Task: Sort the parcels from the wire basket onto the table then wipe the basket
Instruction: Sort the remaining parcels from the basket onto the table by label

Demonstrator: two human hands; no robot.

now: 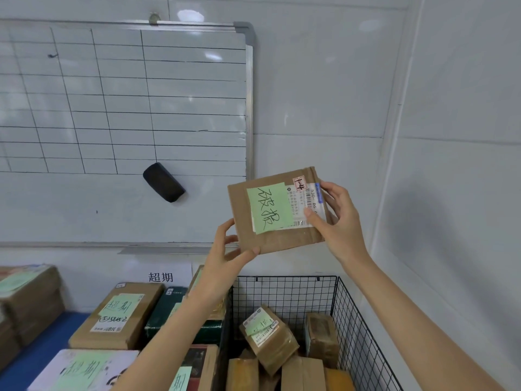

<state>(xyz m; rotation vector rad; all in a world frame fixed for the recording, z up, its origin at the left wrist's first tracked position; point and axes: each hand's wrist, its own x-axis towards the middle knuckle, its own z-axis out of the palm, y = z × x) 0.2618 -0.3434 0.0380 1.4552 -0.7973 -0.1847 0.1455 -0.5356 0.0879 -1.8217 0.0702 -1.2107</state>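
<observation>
Head: left grip point(229, 251), right grip point(339, 221) grasping parcel point(282, 241); whiteboard point(127, 94), white wall point(324, 94), blue table point(42, 351).

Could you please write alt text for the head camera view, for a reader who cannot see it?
The left hand and right hand hold up a flat cardboard parcel bearing a green handwritten note, above a black wire basket with more parcels inside. To the left, labelled boxes lie on a blue table below a gridded whiteboard with an eraser.
</observation>
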